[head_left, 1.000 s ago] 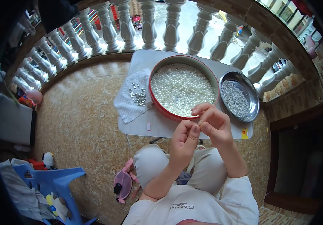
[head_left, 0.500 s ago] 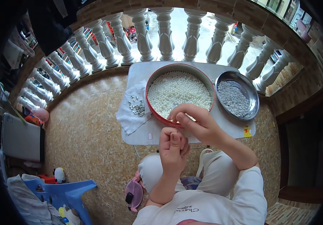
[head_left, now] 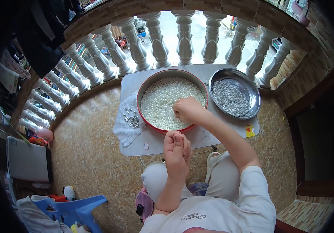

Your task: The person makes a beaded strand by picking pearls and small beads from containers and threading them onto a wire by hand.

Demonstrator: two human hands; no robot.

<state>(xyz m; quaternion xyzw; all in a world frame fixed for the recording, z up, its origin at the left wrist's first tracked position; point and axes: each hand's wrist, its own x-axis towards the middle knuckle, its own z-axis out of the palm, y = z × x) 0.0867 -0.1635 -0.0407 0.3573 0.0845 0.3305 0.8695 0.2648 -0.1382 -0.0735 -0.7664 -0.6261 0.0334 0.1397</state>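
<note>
A round red-rimmed tin [head_left: 140, 112] full of white pearl beads [head_left: 163, 101] stands on the small table. My right hand [head_left: 188, 110] is down in the tin at its right side, fingertips bent together at the beads; what they hold, if anything, is hidden. Just below the tin's front edge, my left hand [head_left: 177, 150] is raised with thumb and fingers pinched together. Something thin may show at its fingertips, too small to make out. A steel dish [head_left: 257, 101] of small silvery pieces [head_left: 231, 98] is right of the tin. Metal parts [head_left: 132, 119] lie on a white cloth [head_left: 125, 134] to the left.
The light grey table [head_left: 159, 149] has a yellow sticker [head_left: 250, 130] at its front right. White balusters [head_left: 184, 39] rise behind it. A blue plastic chair [head_left: 73, 211] is at the lower left, and a pink bag [head_left: 145, 202] lies beside my knee.
My right hand has parted from my left hand and moved up into the beads. My left hand stays pinched near the tin's front edge. The view has shifted.
</note>
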